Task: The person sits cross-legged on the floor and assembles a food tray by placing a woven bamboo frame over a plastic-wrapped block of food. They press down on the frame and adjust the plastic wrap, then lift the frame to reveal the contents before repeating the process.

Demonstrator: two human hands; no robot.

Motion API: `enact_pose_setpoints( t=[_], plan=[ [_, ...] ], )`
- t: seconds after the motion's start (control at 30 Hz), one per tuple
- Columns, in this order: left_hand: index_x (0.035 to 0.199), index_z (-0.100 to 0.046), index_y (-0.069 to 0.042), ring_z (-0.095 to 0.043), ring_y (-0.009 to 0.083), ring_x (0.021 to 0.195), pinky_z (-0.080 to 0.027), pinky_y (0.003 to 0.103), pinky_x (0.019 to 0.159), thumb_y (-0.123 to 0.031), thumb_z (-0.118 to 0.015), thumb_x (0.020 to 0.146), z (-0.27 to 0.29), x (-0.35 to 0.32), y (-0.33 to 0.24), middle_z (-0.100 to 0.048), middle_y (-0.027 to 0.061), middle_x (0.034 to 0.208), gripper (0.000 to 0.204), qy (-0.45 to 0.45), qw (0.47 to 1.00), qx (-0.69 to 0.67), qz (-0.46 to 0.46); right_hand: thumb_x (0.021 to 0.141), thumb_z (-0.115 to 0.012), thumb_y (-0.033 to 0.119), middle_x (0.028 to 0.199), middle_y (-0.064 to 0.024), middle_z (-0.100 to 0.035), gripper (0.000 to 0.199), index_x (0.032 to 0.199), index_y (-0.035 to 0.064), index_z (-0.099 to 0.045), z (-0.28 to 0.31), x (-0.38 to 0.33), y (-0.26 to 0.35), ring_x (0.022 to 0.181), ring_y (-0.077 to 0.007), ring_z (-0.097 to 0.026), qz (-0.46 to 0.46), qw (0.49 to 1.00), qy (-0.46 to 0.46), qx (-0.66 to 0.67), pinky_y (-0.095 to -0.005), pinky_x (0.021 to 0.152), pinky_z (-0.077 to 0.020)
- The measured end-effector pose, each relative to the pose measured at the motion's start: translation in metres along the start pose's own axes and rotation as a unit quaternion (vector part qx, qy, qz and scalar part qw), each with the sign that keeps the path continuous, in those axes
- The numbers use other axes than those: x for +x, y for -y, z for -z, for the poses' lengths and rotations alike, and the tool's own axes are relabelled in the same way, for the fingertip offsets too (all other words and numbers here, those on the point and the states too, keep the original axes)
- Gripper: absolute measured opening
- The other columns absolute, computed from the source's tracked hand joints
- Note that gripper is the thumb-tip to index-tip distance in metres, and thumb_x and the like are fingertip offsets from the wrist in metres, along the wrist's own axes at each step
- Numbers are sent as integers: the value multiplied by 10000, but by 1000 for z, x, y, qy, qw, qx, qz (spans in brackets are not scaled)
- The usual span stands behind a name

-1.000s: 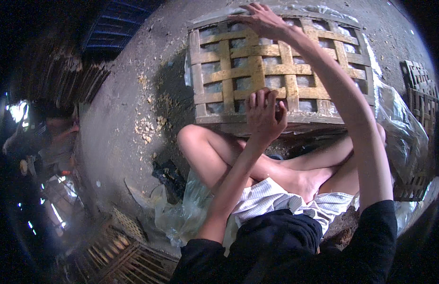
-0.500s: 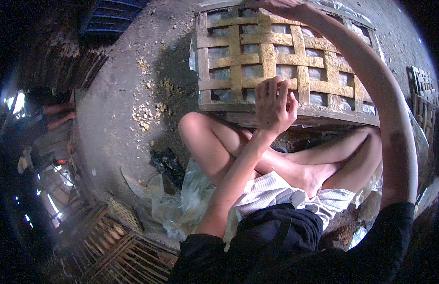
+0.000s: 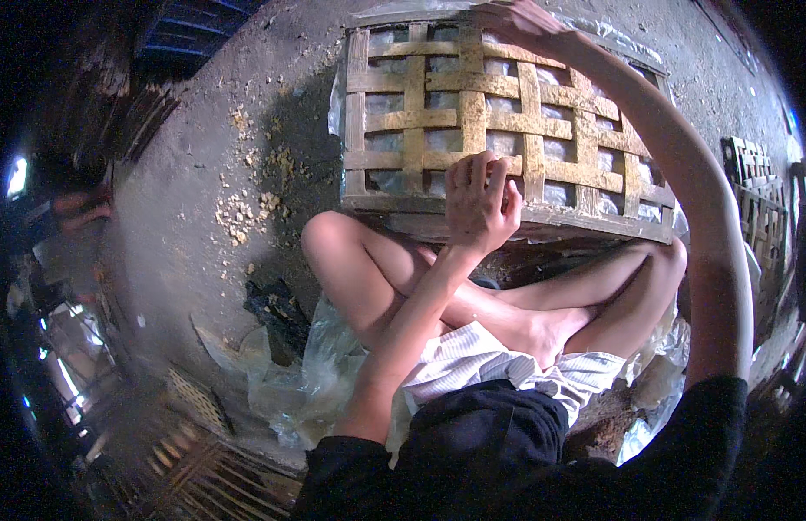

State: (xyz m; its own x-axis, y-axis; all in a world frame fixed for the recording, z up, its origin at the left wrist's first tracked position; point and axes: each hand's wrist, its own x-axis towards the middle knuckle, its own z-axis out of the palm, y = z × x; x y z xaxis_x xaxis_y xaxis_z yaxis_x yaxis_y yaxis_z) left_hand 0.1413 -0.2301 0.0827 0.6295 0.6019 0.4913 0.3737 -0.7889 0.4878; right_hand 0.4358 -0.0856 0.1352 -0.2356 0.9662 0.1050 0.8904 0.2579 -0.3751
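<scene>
A rectangular woven bamboo tray (image 3: 478,113) in a wooden frame lies before my crossed legs, with clear plastic sheeting showing through its gaps. My left hand (image 3: 483,208) is at its near edge, back up. Its fingers are loosely bent and a little apart over the lattice, the thumb is off to the right, and nothing shows in it. My right arm curves round the tray's right side to the far edge. There my right hand (image 3: 526,24) is closed on the rim, though its fingertips are partly hidden.
Pale crumbs (image 3: 240,213) lie scattered on the dark floor to the left. Crumpled clear plastic (image 3: 312,382) and a black scrap (image 3: 277,317) are beside my left leg. More lattice frames (image 3: 759,208) stand at the right, and slatted racks (image 3: 216,464) at the lower left.
The whole scene has shifted slightly left in the picture. Both hands keep much the same places on the tray.
</scene>
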Motion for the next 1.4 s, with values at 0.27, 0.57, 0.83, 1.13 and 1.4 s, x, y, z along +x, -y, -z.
enact_pose_setpoints(
  t=[0.27,0.57,0.83,1.13,1.4],
  plan=[
    [1118,-595,-70,-543,333,1055,-434,506,943,-188,-670,829,10,-4,3,-546,142,1127,321,15,999,34,32,1019,-592,165,1356,-142,-638,315,1324,104,-642,25,-88,-93,1237,-346,-624,-166,980,-36,-108,-438,1053,-514],
    [1121,-633,-56,-563,349,1049,-457,497,936,-191,-655,850,8,2,-3,-575,143,1137,304,-7,1000,-16,26,931,-597,103,1345,-162,-593,410,1332,17,-581,100,-312,-279,1298,-349,-536,-213,840,20,-498,-486,1092,-420],
    [1123,-605,-55,-564,358,1061,-451,515,938,-168,-668,834,17,-5,2,-570,152,1113,316,10,999,22,31,974,-643,180,1374,-163,-645,440,1406,110,-606,16,-70,-46,1265,-355,-608,-69,962,-169,-202,-469,1083,-491],
    [1145,-612,-61,-583,348,1058,-461,511,943,-202,-673,849,9,-2,-4,-586,162,1141,334,13,999,-7,29,1048,-573,182,1582,-144,-458,569,1584,321,-444,-62,78,4,1418,-344,-452,109,948,-96,-283,-505,1167,-413],
    [1184,-629,-42,-557,305,1131,-432,486,1027,-268,-680,872,6,-11,4,-585,157,1167,389,32,999,5,44,1039,-589,210,1457,-104,-582,539,1553,327,-479,-50,77,4,1255,-324,-615,150,965,-12,-215,-457,1016,-555]
  ],
)
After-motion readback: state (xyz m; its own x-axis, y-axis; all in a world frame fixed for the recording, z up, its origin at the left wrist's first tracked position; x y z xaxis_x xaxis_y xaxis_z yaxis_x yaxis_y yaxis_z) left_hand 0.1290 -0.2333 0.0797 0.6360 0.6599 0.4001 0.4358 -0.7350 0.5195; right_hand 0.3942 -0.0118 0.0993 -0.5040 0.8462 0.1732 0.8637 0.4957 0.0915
